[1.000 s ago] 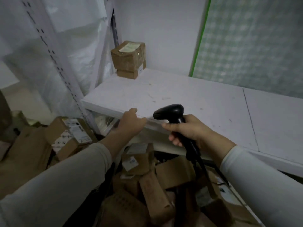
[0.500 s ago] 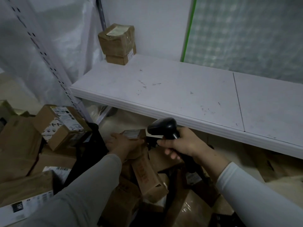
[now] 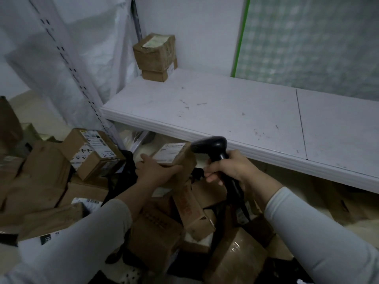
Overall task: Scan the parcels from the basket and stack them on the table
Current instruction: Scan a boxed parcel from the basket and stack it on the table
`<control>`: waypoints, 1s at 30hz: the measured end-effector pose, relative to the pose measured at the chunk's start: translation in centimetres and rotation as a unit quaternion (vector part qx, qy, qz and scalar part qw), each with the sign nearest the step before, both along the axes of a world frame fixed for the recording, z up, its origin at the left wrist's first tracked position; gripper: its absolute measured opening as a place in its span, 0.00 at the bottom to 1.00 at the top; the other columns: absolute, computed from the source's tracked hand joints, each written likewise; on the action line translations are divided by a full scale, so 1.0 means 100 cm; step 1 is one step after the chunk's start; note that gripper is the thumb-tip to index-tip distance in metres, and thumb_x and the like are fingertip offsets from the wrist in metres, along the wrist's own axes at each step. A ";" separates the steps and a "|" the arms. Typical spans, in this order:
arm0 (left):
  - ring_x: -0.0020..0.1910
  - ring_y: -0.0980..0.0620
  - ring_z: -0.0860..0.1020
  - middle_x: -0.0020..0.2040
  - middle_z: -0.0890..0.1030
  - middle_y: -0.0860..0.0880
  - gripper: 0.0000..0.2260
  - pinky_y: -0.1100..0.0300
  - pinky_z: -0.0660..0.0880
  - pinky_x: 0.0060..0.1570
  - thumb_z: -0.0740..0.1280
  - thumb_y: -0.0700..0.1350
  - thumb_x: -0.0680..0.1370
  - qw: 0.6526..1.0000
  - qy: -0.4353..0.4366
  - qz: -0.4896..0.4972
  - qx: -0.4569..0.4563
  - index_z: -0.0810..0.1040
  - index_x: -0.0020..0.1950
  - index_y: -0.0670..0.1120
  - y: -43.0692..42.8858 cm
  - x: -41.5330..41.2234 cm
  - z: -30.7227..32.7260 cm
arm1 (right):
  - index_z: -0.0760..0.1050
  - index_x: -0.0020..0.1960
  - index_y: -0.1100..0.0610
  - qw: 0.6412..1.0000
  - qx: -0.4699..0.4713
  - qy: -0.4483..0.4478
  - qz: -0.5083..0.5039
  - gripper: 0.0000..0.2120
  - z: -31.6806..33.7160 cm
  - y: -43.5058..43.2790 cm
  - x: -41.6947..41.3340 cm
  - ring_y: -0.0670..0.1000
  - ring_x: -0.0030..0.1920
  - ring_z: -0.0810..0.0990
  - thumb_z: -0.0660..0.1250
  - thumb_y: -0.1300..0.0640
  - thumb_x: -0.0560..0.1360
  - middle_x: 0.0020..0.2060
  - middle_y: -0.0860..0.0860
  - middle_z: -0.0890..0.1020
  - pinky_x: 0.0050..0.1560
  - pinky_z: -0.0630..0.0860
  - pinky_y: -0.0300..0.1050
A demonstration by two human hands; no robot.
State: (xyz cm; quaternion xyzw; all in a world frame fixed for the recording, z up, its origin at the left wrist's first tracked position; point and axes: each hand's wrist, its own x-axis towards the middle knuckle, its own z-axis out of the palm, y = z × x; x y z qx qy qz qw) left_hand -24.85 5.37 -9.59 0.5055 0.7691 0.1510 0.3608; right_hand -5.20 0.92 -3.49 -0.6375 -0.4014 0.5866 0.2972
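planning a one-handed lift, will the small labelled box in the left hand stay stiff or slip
Probably stiff: the box shows straight cardboard edges under the left hand. Likely light, since one hand spans its side. Its paper label may be slicker than the bare cardboard, so a grip there could slip.

**Brown card, black scanner (image 3: pixel 212 144), white worktop (image 3: pixel 225 111)**

2 stacked parcels (image 3: pixel 155 56) — brown, pale labels. The labelled parcel (image 3: pixel 173 154) is brown, its label white with black print. 1 carton (image 3: pixel 189 208) carries red lettering. The wall panel (image 3: pixel 307 37) shows pale green checks, edged bright green.
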 end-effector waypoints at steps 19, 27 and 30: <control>0.55 0.56 0.79 0.54 0.81 0.51 0.11 0.67 0.77 0.48 0.60 0.51 0.82 0.917 -0.321 0.025 0.235 0.78 0.58 0.51 -0.102 -0.014 0.070 | 0.79 0.57 0.63 0.967 0.100 0.218 -0.089 0.16 0.047 -0.059 -0.028 0.56 0.44 0.85 0.73 0.64 0.69 0.45 0.58 0.86 0.44 0.82 0.50; 0.59 0.48 0.76 0.62 0.76 0.51 0.15 0.53 0.72 0.52 0.71 0.45 0.74 0.881 -0.468 -0.008 0.065 0.76 0.60 0.57 -0.098 -0.021 0.087 | 0.78 0.57 0.65 0.956 0.107 0.255 -0.103 0.17 0.047 -0.067 -0.017 0.60 0.51 0.84 0.72 0.67 0.69 0.50 0.62 0.84 0.48 0.82 0.50; 0.56 0.51 0.77 0.58 0.78 0.50 0.20 0.56 0.72 0.55 0.74 0.44 0.71 0.908 -0.415 -0.044 0.026 0.74 0.61 0.51 -0.094 -0.022 0.093 | 0.77 0.58 0.65 0.957 0.116 0.247 -0.098 0.17 0.049 -0.069 -0.015 0.59 0.50 0.84 0.71 0.68 0.69 0.49 0.61 0.84 0.48 0.82 0.50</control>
